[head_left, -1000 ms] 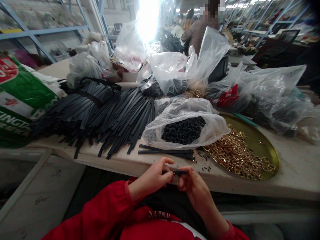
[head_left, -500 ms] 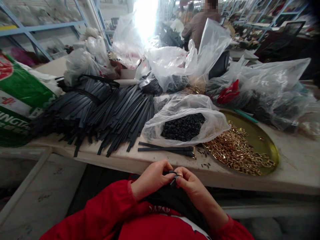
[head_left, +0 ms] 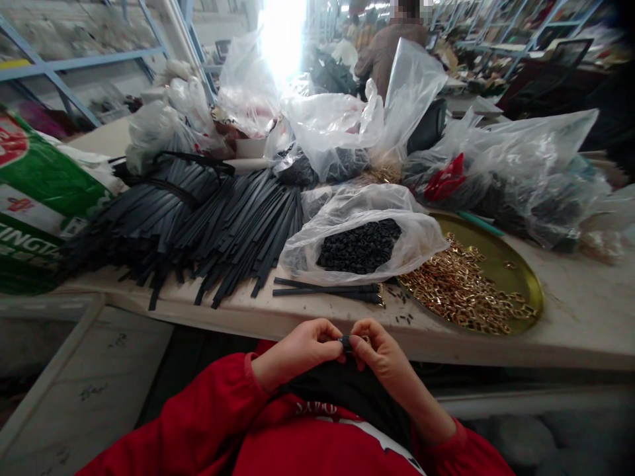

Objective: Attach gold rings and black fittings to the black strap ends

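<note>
Just in front of the table edge, a black strap [head_left: 346, 342] is pinched between my two hands, most of it hidden by the fingers. My left hand [head_left: 308, 345] is closed on it from one side, thumb against forefinger. From the other side my right hand [head_left: 380, 349] grips the strap's end, where a gold buckle [head_left: 366, 339] partly shows. Beyond my hands lie a few black straps with gold ends [head_left: 325, 289]. Behind them an open clear bag [head_left: 292, 256] holds small black loops [head_left: 360, 246]. Gold buckles [head_left: 461, 291] are heaped on a round tray [head_left: 534, 291].
Bundles of long black strips [head_left: 243, 231] cover the table's left part, beside a green printed sack [head_left: 54, 178]. More clear plastic bags [head_left: 536, 165] stand along the back. Small dark bits [head_left: 404, 319] lie near the tray. A person [head_left: 391, 53] is in the background.
My fingers have shifted on the strap: the dangling piece no longer shows, and a short black section now lies between the fingertips. The buckle is more covered. The view has turned slightly.
</note>
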Demonstrator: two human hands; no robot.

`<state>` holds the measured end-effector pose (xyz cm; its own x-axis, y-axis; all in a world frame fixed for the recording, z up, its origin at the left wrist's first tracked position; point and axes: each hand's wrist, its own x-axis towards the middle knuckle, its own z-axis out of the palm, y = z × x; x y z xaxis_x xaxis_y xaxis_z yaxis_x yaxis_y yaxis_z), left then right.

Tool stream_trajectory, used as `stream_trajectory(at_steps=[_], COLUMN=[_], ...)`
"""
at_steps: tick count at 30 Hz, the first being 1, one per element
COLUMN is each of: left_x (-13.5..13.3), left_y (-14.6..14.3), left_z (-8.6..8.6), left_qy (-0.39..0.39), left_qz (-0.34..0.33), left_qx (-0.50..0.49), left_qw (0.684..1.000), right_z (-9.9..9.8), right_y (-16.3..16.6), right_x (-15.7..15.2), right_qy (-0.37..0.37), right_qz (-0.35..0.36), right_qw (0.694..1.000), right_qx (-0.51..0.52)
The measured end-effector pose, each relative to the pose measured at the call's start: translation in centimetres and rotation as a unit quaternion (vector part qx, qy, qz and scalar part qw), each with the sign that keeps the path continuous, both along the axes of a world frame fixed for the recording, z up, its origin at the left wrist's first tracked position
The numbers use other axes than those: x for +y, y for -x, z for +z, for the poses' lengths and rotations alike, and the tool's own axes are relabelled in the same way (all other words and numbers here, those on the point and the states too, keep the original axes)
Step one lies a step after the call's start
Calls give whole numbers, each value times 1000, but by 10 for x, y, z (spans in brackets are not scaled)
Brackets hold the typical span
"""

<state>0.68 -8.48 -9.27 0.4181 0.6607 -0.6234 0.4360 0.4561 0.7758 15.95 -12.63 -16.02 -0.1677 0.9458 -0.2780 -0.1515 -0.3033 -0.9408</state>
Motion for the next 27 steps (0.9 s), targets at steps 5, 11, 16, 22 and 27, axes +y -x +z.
stream_trajectory(at_steps=[5, 11, 16, 22, 27], left_x=[0, 4, 8, 7, 1], left_y=[1, 7, 11, 10, 8], left_z=[0, -15, -20, -14, -19], left_qy=[59, 64, 54, 30, -3], left_qz=[34, 13, -12, -43, -58], left_qx=[-49, -82, -62, -41, -4], left_qw=[996, 994, 997, 998, 998], right_z=[-2, 3, 8, 4, 3], right_y=[-3, -9, -14, -8, -3], right_x=[-2, -1, 1, -1, -8], right_qy=[63, -99, -146, -93, -145], right_qz=[47, 57, 119, 96, 94], right_qw=[989, 980, 957, 968, 948], right_qx=[123, -164, -219, -212, -266])
